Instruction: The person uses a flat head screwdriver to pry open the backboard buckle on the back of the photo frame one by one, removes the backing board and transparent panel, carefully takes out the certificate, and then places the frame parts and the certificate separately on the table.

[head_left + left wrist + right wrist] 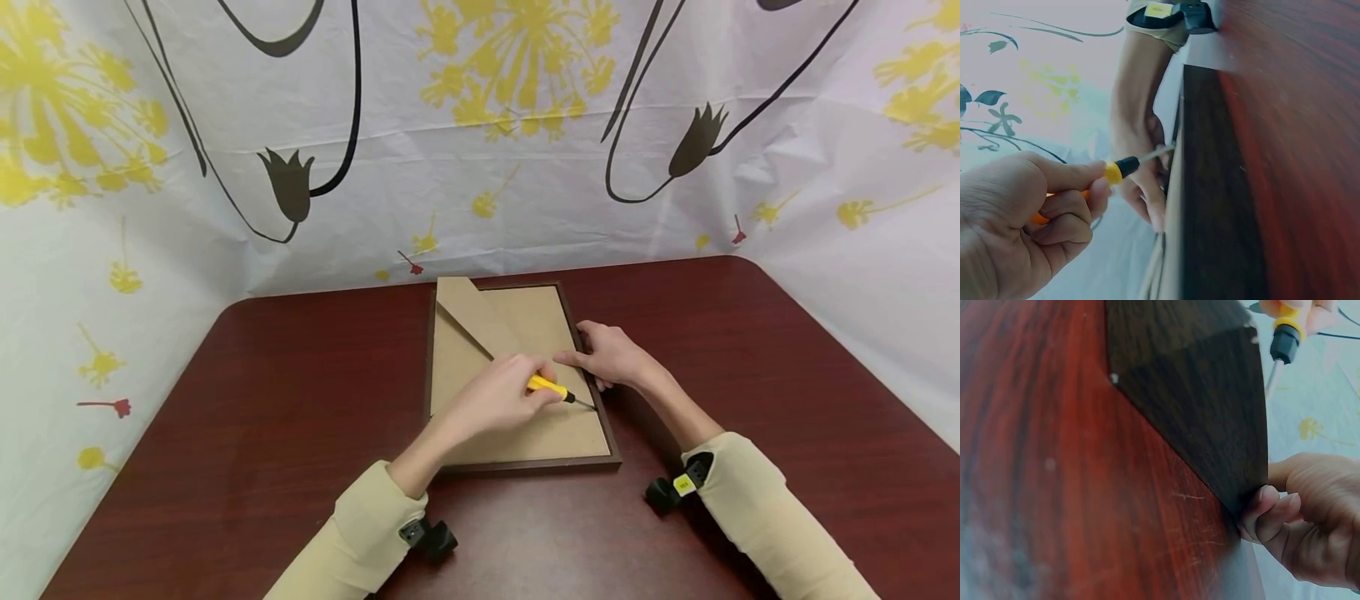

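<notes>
A picture frame (528,467) with a dark wooden rim lies face down on the table. Its tan backing board (525,440) faces up and carries a flat easel leg (472,312). My left hand (498,396) grips the yellow handle of a screwdriver (546,385). In the head view, the shaft slants right and down to its tip at the inner edge of the right rim. My right hand (615,358) holds that rim from outside, thumb over the top; the right wrist view shows curled fingers (1275,515) against the frame's side.
The dark red table (300,400) spreads around the frame. White sheeting (465,208) with flower prints stands behind the table and along both sides. A small black camera is strapped to each sleeve (757,500).
</notes>
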The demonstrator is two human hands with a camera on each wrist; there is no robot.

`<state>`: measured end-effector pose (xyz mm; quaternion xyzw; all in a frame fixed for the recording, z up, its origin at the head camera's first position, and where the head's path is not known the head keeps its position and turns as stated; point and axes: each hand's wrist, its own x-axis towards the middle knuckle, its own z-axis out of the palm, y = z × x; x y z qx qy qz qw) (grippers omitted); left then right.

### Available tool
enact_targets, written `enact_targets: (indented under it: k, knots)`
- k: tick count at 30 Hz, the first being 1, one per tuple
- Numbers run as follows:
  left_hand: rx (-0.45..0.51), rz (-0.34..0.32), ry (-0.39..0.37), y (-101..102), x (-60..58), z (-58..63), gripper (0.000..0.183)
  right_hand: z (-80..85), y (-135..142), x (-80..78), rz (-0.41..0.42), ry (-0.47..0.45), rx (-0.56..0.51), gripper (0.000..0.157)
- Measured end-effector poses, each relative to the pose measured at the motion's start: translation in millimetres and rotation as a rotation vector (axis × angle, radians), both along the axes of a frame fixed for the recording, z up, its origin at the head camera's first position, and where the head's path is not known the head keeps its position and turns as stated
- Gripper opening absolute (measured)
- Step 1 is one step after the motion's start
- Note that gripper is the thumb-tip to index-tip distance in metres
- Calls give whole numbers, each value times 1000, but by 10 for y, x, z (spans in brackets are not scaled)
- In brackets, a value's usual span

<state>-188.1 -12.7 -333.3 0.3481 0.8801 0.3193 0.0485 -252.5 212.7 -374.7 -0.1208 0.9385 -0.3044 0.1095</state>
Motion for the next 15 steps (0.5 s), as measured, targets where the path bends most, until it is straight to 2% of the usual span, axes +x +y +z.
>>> enact_targets:
  k: [3, 7, 11, 15]
  knots:
    - [-27, -14, 17, 87, 6, 81, 10, 2, -1, -3, 3, 10, 7, 75]
    - [-62, -36, 80, 201, 19, 172, 8, -2, -3, -8, 10, 17, 0, 63]
    - [-62, -68, 138, 273, 30, 225, 10, -16, -2, -16, 8, 11, -15, 61]
    - [-67, -70, 161, 308, 30, 248, 14, -28, 1, -19, 10, 4, -20, 63]
